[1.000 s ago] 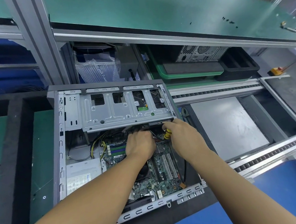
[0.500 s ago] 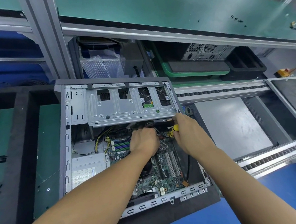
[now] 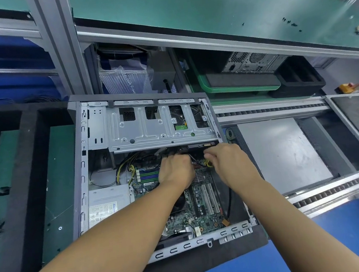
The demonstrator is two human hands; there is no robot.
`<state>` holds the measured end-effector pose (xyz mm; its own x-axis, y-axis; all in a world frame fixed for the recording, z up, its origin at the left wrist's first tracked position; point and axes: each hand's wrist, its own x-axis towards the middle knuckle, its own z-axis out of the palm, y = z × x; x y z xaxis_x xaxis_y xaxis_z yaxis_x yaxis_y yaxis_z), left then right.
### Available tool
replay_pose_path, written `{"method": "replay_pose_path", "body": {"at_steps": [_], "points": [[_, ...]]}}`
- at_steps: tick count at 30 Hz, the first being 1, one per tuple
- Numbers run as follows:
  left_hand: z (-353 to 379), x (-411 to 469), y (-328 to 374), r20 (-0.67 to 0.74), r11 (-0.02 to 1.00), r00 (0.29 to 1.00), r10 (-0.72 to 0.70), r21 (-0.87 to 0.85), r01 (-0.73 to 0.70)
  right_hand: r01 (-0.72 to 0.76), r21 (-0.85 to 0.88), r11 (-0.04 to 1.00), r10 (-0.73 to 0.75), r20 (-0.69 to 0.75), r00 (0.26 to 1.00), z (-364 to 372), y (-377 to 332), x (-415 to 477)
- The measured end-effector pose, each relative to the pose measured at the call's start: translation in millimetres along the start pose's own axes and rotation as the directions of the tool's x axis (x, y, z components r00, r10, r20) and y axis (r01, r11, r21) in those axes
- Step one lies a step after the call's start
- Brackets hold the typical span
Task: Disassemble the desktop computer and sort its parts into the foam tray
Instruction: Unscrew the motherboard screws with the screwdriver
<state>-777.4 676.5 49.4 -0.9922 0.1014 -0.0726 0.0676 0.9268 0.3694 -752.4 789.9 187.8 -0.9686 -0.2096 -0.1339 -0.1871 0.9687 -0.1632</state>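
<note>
The open desktop case [image 3: 82,167] lies on its side on black foam. Inside are the green motherboard [image 3: 202,203], the silver drive cage [image 3: 151,127] and the power supply [image 3: 108,202]. Both hands reach in just under the cage's near edge. My left hand [image 3: 175,171] is curled knuckles up, its fingertips hidden; a black cable [image 3: 195,161] comes out of its thumb side. My right hand [image 3: 229,164] is curled round a small yellow and black piece [image 3: 208,163], its fingertips at the back of the drive. The black foam tray [image 3: 30,172] lies to the left.
A roller conveyor carrying a grey panel [image 3: 281,154] runs on the right. Behind the case stand a green bin [image 3: 235,88], another computer [image 3: 252,62] and a second black foam tray [image 3: 300,80]. Loose screws [image 3: 290,23] lie on the green shelf above.
Both hands stay at the same spot under the drive cage. My right hand has edged a little toward the drive's back edge. The camera has shifted slightly.
</note>
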Motion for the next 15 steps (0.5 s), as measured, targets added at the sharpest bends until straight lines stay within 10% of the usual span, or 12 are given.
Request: {"method": "replay_pose_path", "body": {"at_steps": [15], "points": [[3.2, 1.1, -0.8, -0.008, 1.0, 1.0, -0.014, -0.011, 0.014, 0.002, -0.064, 0.998, 0.004, 0.098, 0.995, -5.0, 0.7, -0.3]]}}
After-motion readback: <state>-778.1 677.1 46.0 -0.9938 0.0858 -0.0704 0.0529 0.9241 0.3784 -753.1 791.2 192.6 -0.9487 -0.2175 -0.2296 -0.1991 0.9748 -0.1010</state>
